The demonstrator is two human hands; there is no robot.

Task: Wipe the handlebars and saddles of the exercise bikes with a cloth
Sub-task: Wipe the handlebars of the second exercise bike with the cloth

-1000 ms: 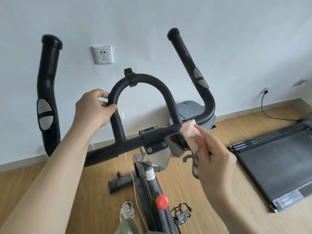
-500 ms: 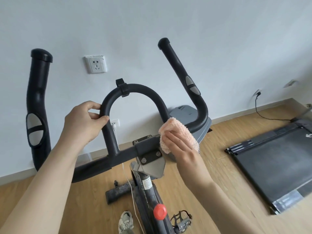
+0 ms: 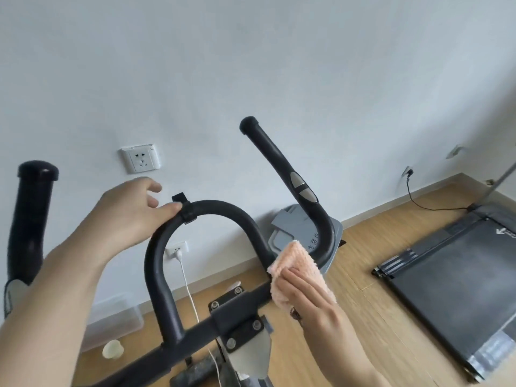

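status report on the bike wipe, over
Left hand resting on handlebar loop, grip loose. Right hand holds cloth against crossbar, right of loop. Nothing blocking the bar.

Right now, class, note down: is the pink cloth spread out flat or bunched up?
Bunched up. The cloth forms a thick wad under the right hand, whose fingers hold it against the handlebar.
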